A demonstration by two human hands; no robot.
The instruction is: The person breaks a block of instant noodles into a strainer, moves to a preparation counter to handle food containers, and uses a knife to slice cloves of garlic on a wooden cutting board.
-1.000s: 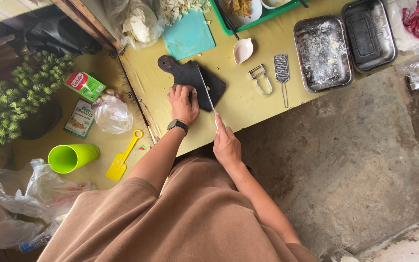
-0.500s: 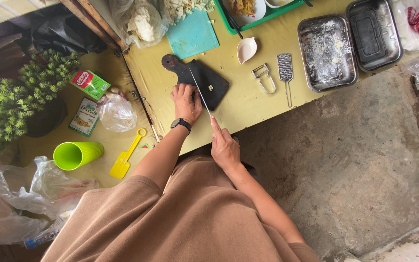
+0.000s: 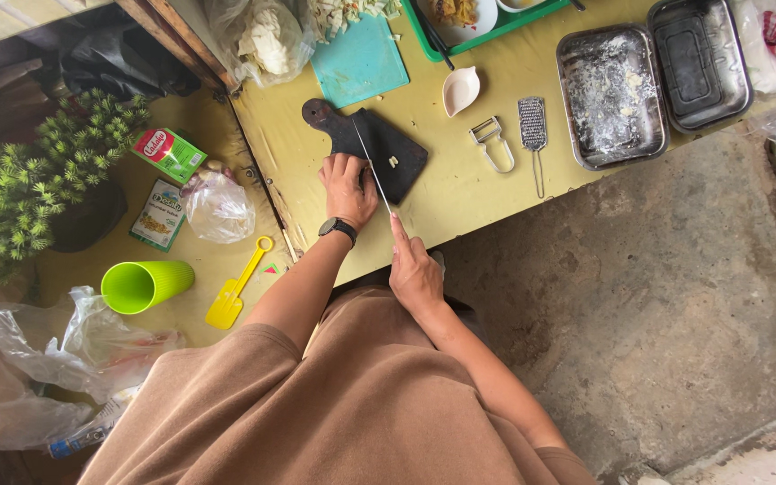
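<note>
A dark paddle-shaped cutting board point(image 3: 394, 153) lies on the yellow table point(image 3: 460, 193). My left hand point(image 3: 347, 187), with a black watch on the wrist, presses down on something small at the board's near left edge; what it covers is hidden. My right hand point(image 3: 415, 269) grips the handle of a long knife point(image 3: 371, 165), whose blade crosses the board right beside my left fingers. A small pale piece of food point(image 3: 393, 162) sits on the board to the right of the blade.
Behind the board lie a teal cutting board point(image 3: 359, 61), a white spoon rest point(image 3: 460, 90), a peeler point(image 3: 490, 142), a small grater point(image 3: 533, 133) and two metal trays point(image 3: 610, 94). On a lower surface at left are a green cup point(image 3: 144, 284), a yellow spatula point(image 3: 236, 287), packets and a plant point(image 3: 24, 189).
The knife has shifted slightly left across the board, closer to my left fingers. My left hand stays put on the board.
</note>
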